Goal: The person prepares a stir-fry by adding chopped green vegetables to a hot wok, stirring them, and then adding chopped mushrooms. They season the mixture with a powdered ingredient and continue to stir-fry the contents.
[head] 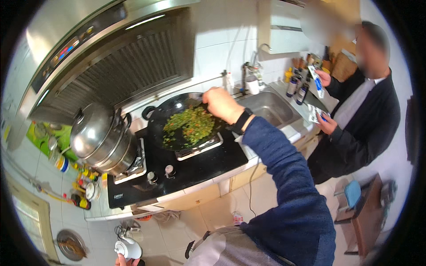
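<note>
My right hand (221, 104) is closed over the far right side of a black wok (156, 124). Its fingers grip what looks like a cooking utensil (195, 97), mostly hidden by the hand and blurred. Chopped green vegetables with orange bits (191, 124) lie spread across the bottom of the wok. The wok rests on the right burner of a black gas hob (206, 163). At the lower left edge, my left hand (123, 261), only partly in view, holds a white lidded kettle (129, 248) low beside the counter.
A tall metal steamer (100, 139) covers the left burner, with bottles and jars (83, 183) beyond it. Right of the hob is a steel sink (271, 108). Another person (362, 133) stands beside it, holding packets (318, 83). A cable (252, 189) hangs down the counter front.
</note>
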A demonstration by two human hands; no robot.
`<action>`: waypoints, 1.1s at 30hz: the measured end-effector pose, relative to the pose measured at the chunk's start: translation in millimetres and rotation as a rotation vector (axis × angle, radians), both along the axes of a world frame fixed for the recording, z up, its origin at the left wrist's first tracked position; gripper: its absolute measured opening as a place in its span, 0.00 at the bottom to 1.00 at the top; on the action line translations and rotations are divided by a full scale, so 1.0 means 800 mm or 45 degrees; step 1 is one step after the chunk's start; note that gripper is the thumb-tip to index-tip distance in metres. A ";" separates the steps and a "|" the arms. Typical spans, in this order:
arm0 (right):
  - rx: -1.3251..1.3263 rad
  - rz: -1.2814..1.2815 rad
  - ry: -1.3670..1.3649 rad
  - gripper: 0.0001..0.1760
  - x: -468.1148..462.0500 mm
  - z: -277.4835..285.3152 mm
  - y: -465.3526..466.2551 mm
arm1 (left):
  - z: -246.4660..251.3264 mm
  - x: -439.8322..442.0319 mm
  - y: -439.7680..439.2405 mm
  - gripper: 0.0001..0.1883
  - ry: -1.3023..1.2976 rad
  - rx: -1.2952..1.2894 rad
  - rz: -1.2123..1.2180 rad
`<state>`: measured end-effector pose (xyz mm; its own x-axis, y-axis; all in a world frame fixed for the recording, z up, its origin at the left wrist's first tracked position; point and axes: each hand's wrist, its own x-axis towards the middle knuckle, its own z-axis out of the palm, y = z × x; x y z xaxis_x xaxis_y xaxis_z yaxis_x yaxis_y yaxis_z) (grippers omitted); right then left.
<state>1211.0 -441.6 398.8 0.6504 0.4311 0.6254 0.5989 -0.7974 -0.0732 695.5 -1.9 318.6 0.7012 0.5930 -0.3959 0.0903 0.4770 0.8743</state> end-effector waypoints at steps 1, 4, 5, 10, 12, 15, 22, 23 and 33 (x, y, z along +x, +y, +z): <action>0.072 -0.058 0.029 0.04 0.009 -0.003 0.003 | -0.003 -0.004 -0.003 0.17 0.133 0.299 0.028; 0.115 -0.020 0.293 0.10 0.018 -0.017 0.031 | -0.005 -0.013 0.000 0.17 0.178 0.741 -0.228; 0.161 0.028 0.384 0.11 0.014 -0.024 0.046 | -0.004 -0.016 0.003 0.17 0.161 0.577 -0.139; -0.089 0.536 -0.021 0.04 -0.026 -0.020 0.075 | 0.004 -0.026 0.023 0.16 0.102 0.242 -0.009; -0.299 0.655 -0.101 0.01 -0.049 0.007 0.052 | 0.005 -0.029 0.028 0.17 0.086 0.236 -0.006; -0.472 0.566 -0.081 0.01 -0.097 0.051 0.009 | 0.003 -0.033 0.037 0.17 0.123 0.223 0.013; -0.413 0.210 0.259 0.10 -0.190 0.065 -0.019 | -0.012 -0.041 0.094 0.17 0.236 0.320 -0.045; -0.431 0.228 0.263 0.11 -0.191 0.056 -0.012 | -0.015 -0.041 0.105 0.17 0.279 0.520 -0.152; -0.019 -0.185 -0.066 0.09 -0.065 -0.007 0.035 | -0.023 0.005 0.162 0.20 0.684 1.186 -0.442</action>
<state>1158.9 -413.3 393.6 0.6735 0.3442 0.6541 0.4797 -0.8768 -0.0326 699.8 127.7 300.2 0.7575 0.6210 -0.2014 0.5626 -0.4646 0.6839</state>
